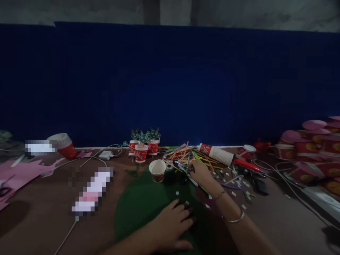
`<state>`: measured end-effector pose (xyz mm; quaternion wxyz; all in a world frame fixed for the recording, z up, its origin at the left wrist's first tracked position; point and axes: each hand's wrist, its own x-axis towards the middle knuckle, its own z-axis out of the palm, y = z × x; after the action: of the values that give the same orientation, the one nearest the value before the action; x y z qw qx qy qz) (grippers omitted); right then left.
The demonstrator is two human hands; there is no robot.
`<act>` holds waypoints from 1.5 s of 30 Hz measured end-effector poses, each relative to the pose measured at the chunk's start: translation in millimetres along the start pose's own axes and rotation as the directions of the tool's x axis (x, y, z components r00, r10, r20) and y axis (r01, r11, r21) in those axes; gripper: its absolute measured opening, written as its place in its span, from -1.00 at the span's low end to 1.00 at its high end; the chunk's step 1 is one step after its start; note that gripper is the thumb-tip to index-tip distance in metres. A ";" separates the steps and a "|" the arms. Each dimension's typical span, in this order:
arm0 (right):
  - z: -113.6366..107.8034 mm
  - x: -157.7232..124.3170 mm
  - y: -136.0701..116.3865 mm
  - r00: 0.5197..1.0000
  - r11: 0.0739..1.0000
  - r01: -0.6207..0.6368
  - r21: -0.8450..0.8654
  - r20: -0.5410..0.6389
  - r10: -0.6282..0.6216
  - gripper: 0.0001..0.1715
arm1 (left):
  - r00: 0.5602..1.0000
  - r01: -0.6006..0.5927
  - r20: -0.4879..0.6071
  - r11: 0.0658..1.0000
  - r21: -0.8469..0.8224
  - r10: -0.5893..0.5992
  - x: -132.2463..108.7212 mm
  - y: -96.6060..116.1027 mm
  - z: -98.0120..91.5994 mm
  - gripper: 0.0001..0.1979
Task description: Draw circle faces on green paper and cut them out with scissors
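My left hand (172,225) lies palm down over a green sheet (132,205), its fingers stretched out and slightly apart, holding nothing. Farther forward, my right hand (200,173) is closed around scissors (188,165), whose metal blades point up and away from me; part of the handle is hidden by the fingers. A paper cup (157,170), red outside and pale inside, stands upright on the green sheet, left of my right hand. Just beyond that hand is a pile of coloured strips (183,152). A roll of tape (169,165) is beside the cup.
Red cups with green animal cutouts (141,152) stand at the back. A stack of paper cups (217,155) lies on its side. Paper scraps (239,182) litter the right. Pink sheets (23,177), a blurred-out phone-like shape and cables are left. Decorated red cups (305,150) crowd the far right.
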<state>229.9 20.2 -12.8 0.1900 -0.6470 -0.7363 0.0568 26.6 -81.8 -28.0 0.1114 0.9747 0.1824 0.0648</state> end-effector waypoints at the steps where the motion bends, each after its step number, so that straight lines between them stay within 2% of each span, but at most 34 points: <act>1: -0.7 -0.1 -0.1 0.998 0.998 -0.050 -0.049 -0.048 0.048 -0.70 | 1.000 0.029 0.002 1.000 -0.003 -0.029 -1.4 -0.8 1.1 -0.33; 3: -3.4 -1.2 -2.7 0.981 0.985 -0.129 -0.118 -0.160 0.109 -0.61 | 0.996 0.086 -0.001 0.996 0.000 -0.086 -5.0 -5.1 1.2 -0.32; 5: -5.3 -3.0 -9.0 0.972 0.988 -0.112 -0.105 -0.220 0.087 -0.58 | 0.992 0.126 -0.018 0.992 0.006 -0.126 -7.7 -10.5 -0.9 -0.40; 6: -5.1 -4.2 -13.3 0.982 0.996 -0.060 -0.061 -0.185 0.048 -0.60 | 0.991 0.132 -0.028 0.991 0.012 -0.131 -8.5 -12.9 -2.5 -0.46; 8: -1.5 -7.2 -22.9 0.998 0.996 0.068 0.065 -0.007 -0.068 -0.68 | 0.992 0.118 -0.042 0.992 0.035 -0.117 -8.9 -16.6 -5.9 -0.57; 10: 5.0 -11.3 -31.7 0.967 0.973 0.170 0.158 0.162 -0.195 -0.73 | 0.994 0.100 -0.040 0.992 0.073 -0.097 -8.9 -17.6 -8.8 -0.58; 13: 13.7 -19.0 -39.5 0.911 0.924 0.337 0.180 0.184 -0.368 -0.69 | 0.991 0.134 -0.016 0.984 0.119 -0.133 -9.0 -12.2 -9.0 -0.66; 15: 15.2 -24.1 -41.2 0.875 0.902 0.403 0.156 0.222 -0.429 -0.59 | 0.979 0.205 -0.013 0.972 0.112 -0.205 -9.3 -5.1 -5.7 -0.69; 17: 13.0 -28.3 -41.7 0.871 0.910 0.405 0.087 0.265 -0.413 -0.51 | 0.962 0.272 -0.040 0.959 0.079 -0.269 -9.5 2.1 -0.9 -0.40; 19: 9.3 -31.2 -42.4 0.900 0.933 0.358 -0.027 0.277 -0.337 -0.49 | 0.956 0.293 -0.013 0.953 0.074 -0.293 -9.2 7.5 4.2 -0.22; 21: 6.2 -32.8 -43.6 0.931 0.945 0.289 -0.151 0.274 -0.241 -0.56 | 0.947 0.319 0.011 0.944 0.090 -0.321 -8.5 10.5 9.2 -0.25; 23: 4.7 -33.0 -44.5 0.950 0.942 0.226 -0.247 0.268 -0.158 -0.68 | 0.939 0.343 0.001 0.932 0.114 -0.345 -7.5 11.4 13.8 -0.39; 25: 4.6 -32.2 -44.8 0.963 0.938 0.171 -0.303 0.254 -0.094 -0.77 | 0.940 0.341 -0.023 0.930 0.139 -0.341 -7.0 11.1 17.4 -0.48; 27: 5.6 -31.1 -44.7 0.971 0.941 0.134 -0.311 0.233 -0.061 -0.80 | 0.943 0.331 -0.028 0.932 0.146 -0.331 -7.5 10.4 18.9 -0.48; 29: 7.5 -30.2 -44.5 0.976 0.948 0.152 -0.281 0.193 -0.100 -0.72 | 0.944 0.328 -0.011 0.937 0.122 -0.329 -9.1 9.9 17.8 -0.38; 31: 10.5 -29.6 -43.7 0.978 0.948 0.191 -0.255 0.133 -0.161 -0.53 | 0.947 0.319 0.012 0.944 0.079 -0.321 -11.3 10.2 14.5 -0.23; 34: 16.9 -28.0 -39.8 0.987 0.951 0.159 -0.264 0.063 -0.148 -0.40 | 0.952 0.303 0.023 0.952 0.044 -0.304 -13.5 12.2 8.3 -0.28; 37: 23.3 -24.5 -32.1 0.996 0.951 0.083 -0.299 0.039 -0.075 -0.49 | 0.953 0.301 0.023 0.952 0.047 -0.303 -13.0 15.0 2.2 -0.38; 41: 27.2 -19.9 -23.8 0.999 0.946 0.046 -0.322 0.018 -0.043 -0.61 | 0.950 0.302 0.064 0.950 0.076 -0.307 -9.5 15.0 -1.2 -0.48; 43: 26.7 -18.5 -24.0 0.998 0.948 0.060 -0.312 0.038 -0.051 -0.66 | 0.944 0.307 0.098 0.947 0.099 -0.316 -8.5 12.5 3.3 -0.46; 45: 25.3 -17.4 -26.4 0.992 0.955 0.120 -0.272 0.073 -0.104 -0.72 | 0.950 0.285 0.098 0.951 0.119 -0.296 -9.4 8.9 12.9 -0.31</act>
<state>198.0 3.2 -31.0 0.0795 -0.6223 -0.7778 -0.0383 23.1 -95.9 -39.1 0.0797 0.9437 0.3204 -0.0180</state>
